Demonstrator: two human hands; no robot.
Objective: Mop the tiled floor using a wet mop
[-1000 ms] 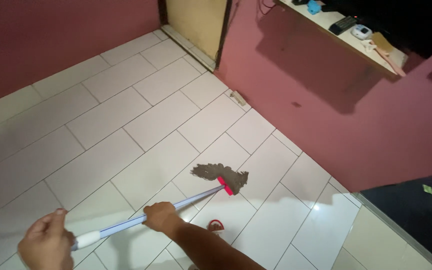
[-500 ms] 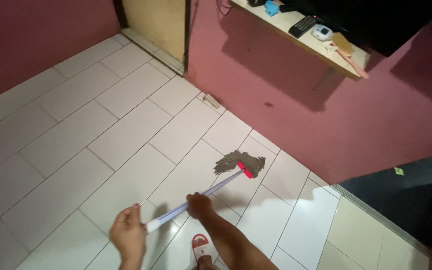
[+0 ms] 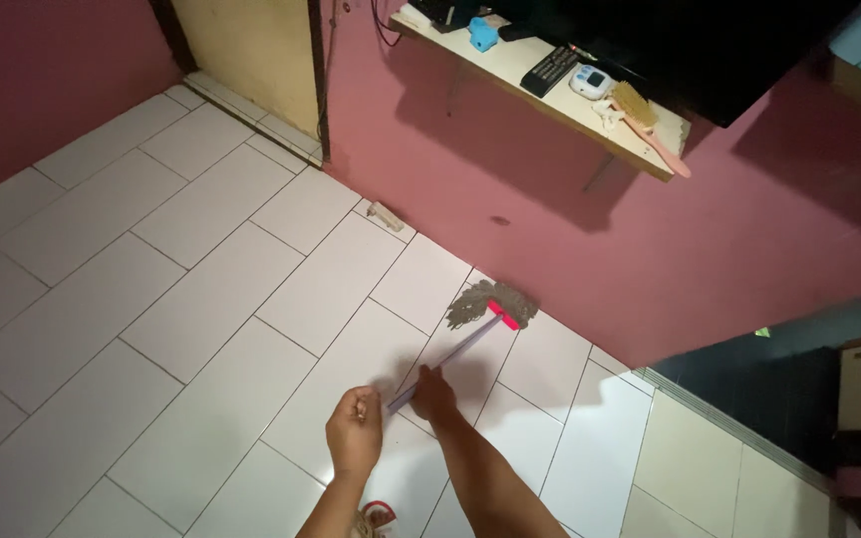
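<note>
dim rm w/ pink walls (image 3: 570,239), white tiled floor (image 3: 151,299), yellow door (image 3: 251,45), wooden wall shelf (image 3: 550,100).

2 bare forearms without sleeves; a red-and-white sandal (image 3: 375,518) on one foot.

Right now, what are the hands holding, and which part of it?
A mop. Both the left hand and the right hand grip its long handle near the top end, far from the grey head.

Grey string mop (image 3: 490,304) against wall
</note>
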